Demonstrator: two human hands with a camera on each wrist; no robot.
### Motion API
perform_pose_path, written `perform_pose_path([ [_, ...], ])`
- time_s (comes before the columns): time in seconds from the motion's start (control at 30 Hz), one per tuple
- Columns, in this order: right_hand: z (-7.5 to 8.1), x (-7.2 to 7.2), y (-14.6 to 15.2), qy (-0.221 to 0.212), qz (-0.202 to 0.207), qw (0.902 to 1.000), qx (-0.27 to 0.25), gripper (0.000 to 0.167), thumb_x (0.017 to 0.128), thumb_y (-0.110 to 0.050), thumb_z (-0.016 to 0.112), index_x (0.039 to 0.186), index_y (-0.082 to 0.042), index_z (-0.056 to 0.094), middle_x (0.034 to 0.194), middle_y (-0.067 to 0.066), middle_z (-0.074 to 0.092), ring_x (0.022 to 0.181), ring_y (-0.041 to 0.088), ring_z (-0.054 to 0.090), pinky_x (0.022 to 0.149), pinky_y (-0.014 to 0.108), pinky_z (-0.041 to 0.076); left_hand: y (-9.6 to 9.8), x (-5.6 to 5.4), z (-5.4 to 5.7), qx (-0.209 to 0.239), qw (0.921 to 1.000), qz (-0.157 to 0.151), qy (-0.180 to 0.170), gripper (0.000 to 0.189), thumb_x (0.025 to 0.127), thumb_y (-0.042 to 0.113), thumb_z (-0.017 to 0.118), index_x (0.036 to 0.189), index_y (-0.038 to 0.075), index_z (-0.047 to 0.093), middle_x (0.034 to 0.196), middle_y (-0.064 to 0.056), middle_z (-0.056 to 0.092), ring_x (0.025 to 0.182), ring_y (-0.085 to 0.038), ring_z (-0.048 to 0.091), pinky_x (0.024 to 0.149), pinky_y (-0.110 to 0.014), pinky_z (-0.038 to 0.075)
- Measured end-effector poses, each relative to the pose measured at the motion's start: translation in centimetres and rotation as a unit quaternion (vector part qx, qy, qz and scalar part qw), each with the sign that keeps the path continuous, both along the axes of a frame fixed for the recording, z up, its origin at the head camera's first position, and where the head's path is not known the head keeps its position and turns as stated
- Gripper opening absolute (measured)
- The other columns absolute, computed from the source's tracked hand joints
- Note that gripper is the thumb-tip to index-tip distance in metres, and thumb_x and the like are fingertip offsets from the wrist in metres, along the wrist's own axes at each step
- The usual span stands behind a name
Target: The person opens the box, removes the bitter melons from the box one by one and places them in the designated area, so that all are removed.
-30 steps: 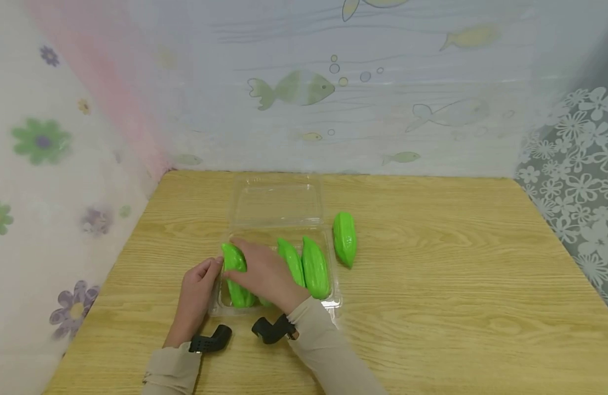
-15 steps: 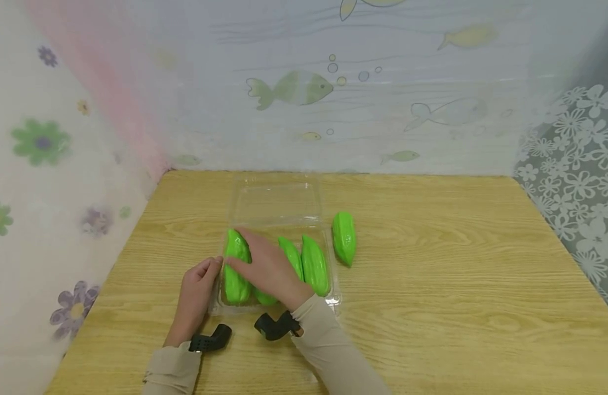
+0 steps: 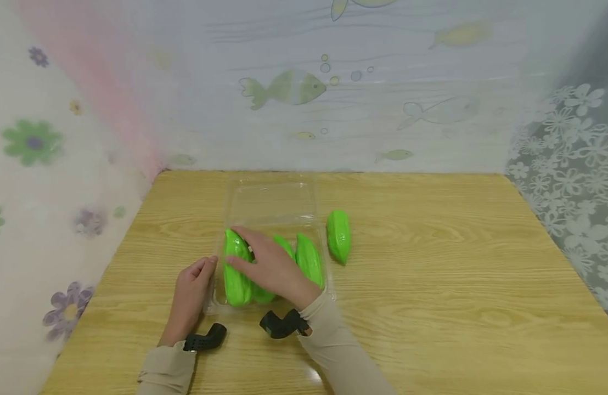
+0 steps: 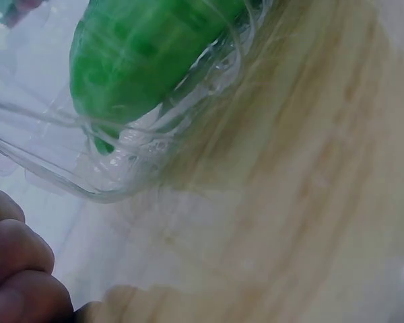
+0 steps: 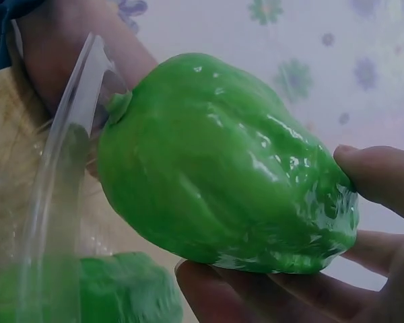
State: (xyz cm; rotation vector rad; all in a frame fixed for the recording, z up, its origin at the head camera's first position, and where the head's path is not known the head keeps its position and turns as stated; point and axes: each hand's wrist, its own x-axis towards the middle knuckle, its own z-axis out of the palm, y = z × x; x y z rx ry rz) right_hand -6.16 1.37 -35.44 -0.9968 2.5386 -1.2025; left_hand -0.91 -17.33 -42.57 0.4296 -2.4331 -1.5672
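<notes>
My right hand (image 3: 274, 269) grips a glossy, ridged green fruit (image 3: 237, 280) at the left end of a clear plastic clamshell box (image 3: 213, 299). In the right wrist view this fruit (image 5: 215, 168) has a short stem stub, with thumb and fingers around its other end. Several more such fruits lie in the box, partly hidden under the right hand; the rightmost fruit (image 3: 310, 260) shows best. My left hand (image 3: 192, 285) has curled fingers at the box's left rim and appears to pinch it. In the left wrist view its fingers (image 4: 20, 259) lie beside the rim.
Another green fruit (image 3: 339, 237) lies on the wooden table (image 3: 432, 285) right of the box. The box's clear lid (image 3: 271, 203) is folded back toward the fish-patterned wall covering (image 3: 294, 88). A flowered covering (image 3: 32, 142) hangs at the left.
The fruit under my right hand has shifted away from me and straightened along the box's left side. My left hand has stayed at the rim. The head view has turned slightly right.
</notes>
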Motion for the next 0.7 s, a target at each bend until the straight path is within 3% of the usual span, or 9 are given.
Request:
perform_pose_path([
  [0.33, 0.2, -0.2, 1.7, -0.031, 0.005, 0.9995, -0.002, 0.062, 0.086, -0.059, 0.041, 0.139, -0.029, 0.028, 0.135, -0.006, 0.039, 0.118, 0.015, 0.042, 0.091, 0.035, 0.037, 0.0, 0.0, -0.1, 0.0, 1.0, 0.001, 0.002, 0.054, 0.086, 0.052, 0.047, 0.062, 0.005, 0.038, 0.053, -0.003, 0.032, 0.048, -0.017, 0.033, 0.043, -0.03, 0.029],
  [0.5, 0.3, -0.5, 2.8, -0.054, -0.012, 0.9985, -0.002, 0.061, 0.085, -0.06, 0.043, 0.137, -0.032, 0.029, 0.134, -0.005, 0.041, 0.115, 0.017, 0.046, 0.089, 0.036, 0.038, -0.1, 0.0, 0.1, -0.004, 1.0, 0.001, -0.003, 0.054, 0.087, 0.052, 0.047, 0.062, 0.004, 0.038, 0.052, -0.003, 0.032, 0.047, -0.018, 0.032, 0.043, -0.03, 0.029],
  [0.7, 0.2, -1.4, 4.3, -0.061, -0.029, 0.9977, -0.009, 0.063, 0.085, -0.061, 0.042, 0.138, -0.03, 0.029, 0.129, -0.001, 0.046, 0.105, 0.016, 0.051, 0.081, 0.035, 0.042, 0.7, 0.5, 1.6, 0.0, 1.0, -0.008, -0.004, 0.05, 0.09, 0.045, 0.046, 0.062, 0.004, 0.039, 0.051, -0.001, 0.031, 0.045, -0.016, 0.031, 0.043, -0.03, 0.029],
])
